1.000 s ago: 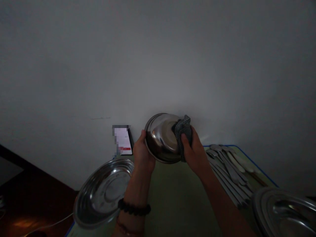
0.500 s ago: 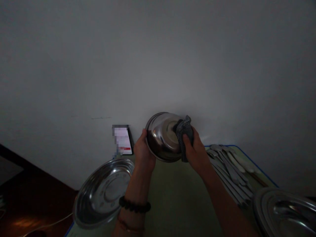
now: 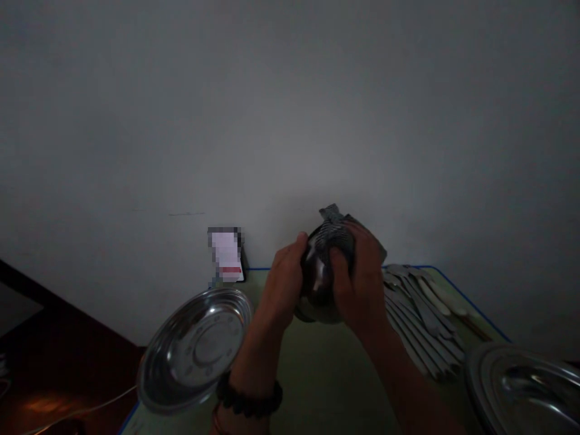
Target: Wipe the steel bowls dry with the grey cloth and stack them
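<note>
Bowl [image 3: 315,284] is off-centre to the right, between both hands at the far side of the desk [image 3: 330,374], close to the wall. Left hand [image 3: 281,278] holds its left side, thumb up along the edge. Right hand [image 3: 362,275] is curled round a dark patterned cloth [image 3: 333,232], pressing it on the bowl's right and upper side; some cloth pokes out past the fingers.

Change in the last half second: bowl turned. Its round base faced the camera then, cloth at the base's right edge; now the base is mostly hidden by cloth and fingers. Left hand has shifted right and come in nearer the right one. Reads as wiping, the rub having passed from the base to another part of the outside. Inside of bowl not visible; whether its lower edge touches the desk, cannot tell.

Round about, unmoved: wide metal basin [image 3: 212,338] near left, phone [image 3: 229,254] leaning beyond it, cutlery [image 3: 426,317] laid out right, more metal dishes [image 3: 487,374] near right.
</note>
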The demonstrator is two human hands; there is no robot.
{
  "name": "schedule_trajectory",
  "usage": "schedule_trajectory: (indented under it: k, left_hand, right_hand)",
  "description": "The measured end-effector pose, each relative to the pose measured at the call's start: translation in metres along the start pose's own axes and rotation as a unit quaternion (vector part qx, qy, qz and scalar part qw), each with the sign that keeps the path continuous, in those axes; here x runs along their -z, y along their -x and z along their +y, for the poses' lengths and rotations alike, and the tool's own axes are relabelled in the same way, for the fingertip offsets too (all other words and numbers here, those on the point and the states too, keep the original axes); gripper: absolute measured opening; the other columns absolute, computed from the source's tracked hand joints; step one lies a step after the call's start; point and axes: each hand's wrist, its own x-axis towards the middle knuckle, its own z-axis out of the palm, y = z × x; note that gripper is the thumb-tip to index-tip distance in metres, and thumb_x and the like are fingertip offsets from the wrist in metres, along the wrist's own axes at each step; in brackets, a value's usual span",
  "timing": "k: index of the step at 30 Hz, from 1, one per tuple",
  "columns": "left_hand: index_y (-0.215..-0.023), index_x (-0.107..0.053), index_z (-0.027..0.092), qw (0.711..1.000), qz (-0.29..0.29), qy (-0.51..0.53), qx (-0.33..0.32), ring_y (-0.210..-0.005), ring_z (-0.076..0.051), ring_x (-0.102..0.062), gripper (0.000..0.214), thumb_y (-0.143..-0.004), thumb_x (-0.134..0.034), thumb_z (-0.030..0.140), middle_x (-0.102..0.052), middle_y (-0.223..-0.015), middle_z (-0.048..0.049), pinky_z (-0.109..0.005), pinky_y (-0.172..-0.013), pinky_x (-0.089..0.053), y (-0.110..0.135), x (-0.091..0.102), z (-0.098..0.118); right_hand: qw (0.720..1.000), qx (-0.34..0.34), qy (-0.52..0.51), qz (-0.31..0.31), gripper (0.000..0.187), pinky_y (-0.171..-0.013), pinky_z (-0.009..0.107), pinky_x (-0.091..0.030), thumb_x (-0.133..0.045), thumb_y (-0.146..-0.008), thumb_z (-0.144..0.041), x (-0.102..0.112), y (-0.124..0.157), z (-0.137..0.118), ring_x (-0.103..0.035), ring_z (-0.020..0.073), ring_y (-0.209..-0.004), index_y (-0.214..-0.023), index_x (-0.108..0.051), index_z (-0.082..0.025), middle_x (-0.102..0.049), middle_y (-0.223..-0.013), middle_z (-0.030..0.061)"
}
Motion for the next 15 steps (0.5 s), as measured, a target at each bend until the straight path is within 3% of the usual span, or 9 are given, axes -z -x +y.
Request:
schedule_trajectory:
  k: [3,5,7,10,12,15]
  left_hand:
    - [-0.081,-0.075,0.021,0.999,0.022,0.012,-0.044,-0.093,-0.023,-0.063,0.025,-0.08,-0.061,0.042,-0.074,-0.09,-0.0057,-0.033,-0.087,-0.046,0.0,-0.004,0.0]
    - [-0.081,-0.074,0.022,0.993,0.048,0.082,-0.065,-0.089,-0.02,-0.064,0.019,-0.081,-0.061,0.035,-0.074,-0.087,-0.0028,-0.032,-0.087,-0.047,0.0,-0.006,0.003]
    - [-0.079,-0.073,0.02,0.977,0.073,0.198,-0.032,-0.084,-0.018,-0.066,0.021,-0.082,-0.056,0.032,-0.073,-0.082,-0.002,-0.031,-0.085,-0.049,0.0,-0.007,0.008]
    - [-0.075,-0.071,0.014,0.926,0.084,0.362,0.066,-0.085,-0.018,-0.068,0.031,-0.087,-0.047,0.03,-0.073,-0.077,-0.0055,-0.03,-0.085,-0.051,0.001,-0.007,0.018]
    - [-0.078,-0.071,0.011,0.899,0.08,0.419,0.1,-0.09,-0.02,-0.068,0.034,-0.089,-0.044,0.029,-0.072,-0.076,-0.008,-0.03,-0.087,-0.051,0.001,-0.007,0.023]
    - [-0.086,-0.071,0.011,0.889,0.101,0.438,0.086,-0.095,-0.022,-0.067,0.035,-0.091,-0.041,0.028,-0.073,-0.078,-0.0091,-0.034,-0.088,-0.052,-0.003,-0.005,0.023]
  right_hand:
    - [0.996,0.083,0.038,-0.009,0.039,-0.108,0.054,-0.03,-0.043,-0.089,-0.025,-0.012,0.012,-0.013,-0.035,0.0279,-0.133,-0.125,-0.047,-0.013,-0.049,-0.134,0.016]
    - [0.991,0.125,0.051,-0.013,0.041,-0.109,0.053,-0.03,-0.044,-0.089,-0.022,-0.017,0.02,-0.019,-0.029,0.0275,-0.138,-0.13,-0.044,-0.016,-0.045,-0.139,0.0141]
    - [0.985,0.162,0.056,-0.007,0.041,-0.11,0.049,-0.03,-0.042,-0.09,-0.02,-0.022,0.028,-0.021,-0.028,0.0255,-0.139,-0.131,-0.044,-0.018,-0.045,-0.141,0.0116]
    - [0.98,0.191,0.064,0.006,0.039,-0.112,0.045,-0.027,-0.04,-0.092,-0.017,-0.028,0.038,-0.016,-0.032,0.022,-0.138,-0.131,-0.047,-0.023,-0.048,-0.138,0.0079]
    - [0.98,0.184,0.07,0.009,0.041,-0.113,0.047,-0.024,-0.041,-0.093,-0.018,-0.03,0.041,-0.01,-0.032,0.0217,-0.138,-0.133,-0.045,-0.025,-0.048,-0.139,0.0069]
    - [0.987,0.152,0.053,0.021,0.05,-0.113,0.052,-0.023,-0.043,-0.092,-0.022,-0.03,0.039,-0.001,-0.023,0.0248,-0.141,-0.141,-0.034,-0.025,-0.035,-0.148,0.0084]
